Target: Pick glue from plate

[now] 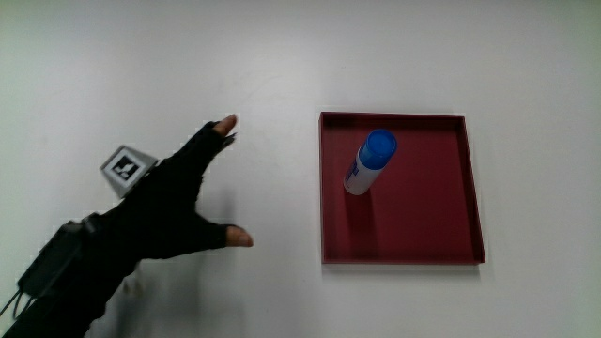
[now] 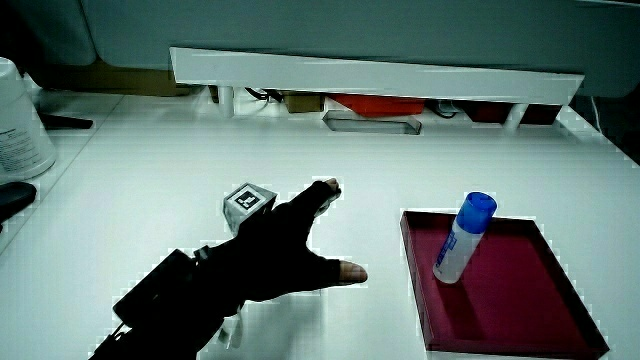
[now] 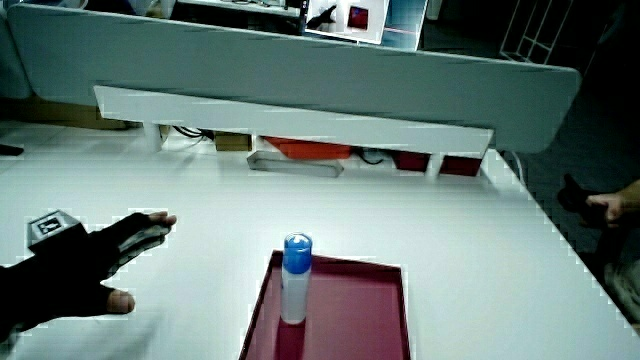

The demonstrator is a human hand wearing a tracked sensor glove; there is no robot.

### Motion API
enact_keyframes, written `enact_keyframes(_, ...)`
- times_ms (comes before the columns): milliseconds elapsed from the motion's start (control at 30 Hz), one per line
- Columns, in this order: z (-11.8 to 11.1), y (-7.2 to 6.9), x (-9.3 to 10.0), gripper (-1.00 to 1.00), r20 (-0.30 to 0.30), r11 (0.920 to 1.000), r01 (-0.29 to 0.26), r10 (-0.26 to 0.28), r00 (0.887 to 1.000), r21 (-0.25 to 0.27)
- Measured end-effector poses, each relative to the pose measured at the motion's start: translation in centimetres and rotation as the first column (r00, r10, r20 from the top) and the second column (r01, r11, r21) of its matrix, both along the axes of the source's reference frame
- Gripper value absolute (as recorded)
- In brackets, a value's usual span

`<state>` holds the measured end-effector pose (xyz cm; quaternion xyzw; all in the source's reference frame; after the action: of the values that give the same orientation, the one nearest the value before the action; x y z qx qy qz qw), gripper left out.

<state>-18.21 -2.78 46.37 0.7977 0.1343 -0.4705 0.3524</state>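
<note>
A white glue stick with a blue cap point(image 1: 370, 161) stands upright in a dark red square plate point(image 1: 432, 216), in the part of the plate farther from the person. Both side views show the glue stick point(image 2: 462, 238) point(image 3: 294, 277) on the plate point(image 2: 520, 300) point(image 3: 360, 320). The hand point(image 1: 178, 202) in its black glove hovers over the bare table beside the plate, a short way off it, with fingers and thumb spread and nothing held. In both side views the hand point(image 2: 285, 250) point(image 3: 90, 265) is apart from the plate.
A low white partition point(image 2: 375, 72) runs along the table's edge farthest from the person, with a red item point(image 2: 375, 104) and a grey tray point(image 2: 372, 123) under it. A white container point(image 2: 18, 125) stands at the table's edge in a side view.
</note>
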Motion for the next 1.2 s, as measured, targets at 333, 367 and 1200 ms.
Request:
enact_keyframes(333,1.4,-2.0,6.2,0.00,-0.185,0.9996,-0.026,0.023,0.982,-0.015)
enact_keyframes(367,1.4,-2.0,6.8,0.00,-0.217,0.9992,-0.028,0.021,0.976,-0.028)
enact_keyframes(1200,5.8,-2.4,12.9,0.00,-0.226,0.9992,-0.010,0.019,0.974,0.040)
